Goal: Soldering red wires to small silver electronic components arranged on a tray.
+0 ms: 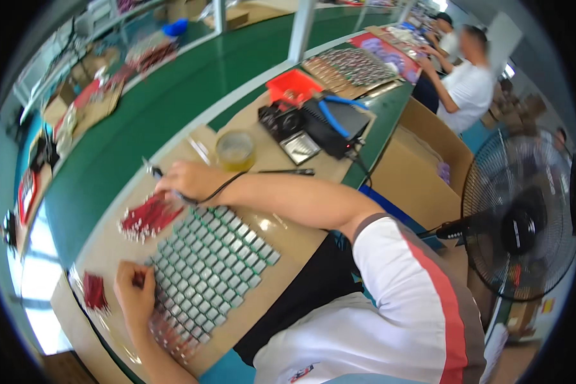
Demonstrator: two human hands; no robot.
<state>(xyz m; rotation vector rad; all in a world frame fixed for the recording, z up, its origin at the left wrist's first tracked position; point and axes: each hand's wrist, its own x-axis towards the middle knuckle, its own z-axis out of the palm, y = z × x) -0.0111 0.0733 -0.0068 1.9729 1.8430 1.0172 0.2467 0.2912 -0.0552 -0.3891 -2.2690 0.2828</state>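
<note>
Through my remote view, the right hand has its grip closed around a slim pen-like tool, metal tip toward the upper left, a dark cable looping back over the wrist. The left hand, left of centre and lower, has fingers curled in; I can't tell whether that grip holds anything, or whether it touches the small boards beside it.

Those green-edged, silvery boards lie in tight rows at the middle of the frame, with reddish strands along the lower rows. I judge each one light, stiff and smooth-faced, apt to slide and nudge its neighbours, so I'd pinch by opposite edges. The red wires, fanned out below the right hand, look light, limp and easily tangled; I'd take a single one close to its pale end. A smaller red bundle sits at the far left.

Farther out on the paper-covered desk, a tape roll stands above the boards, then a silver dish and a red tray at upper centre. A fan fills the right side; co-workers sit upper right.
</note>
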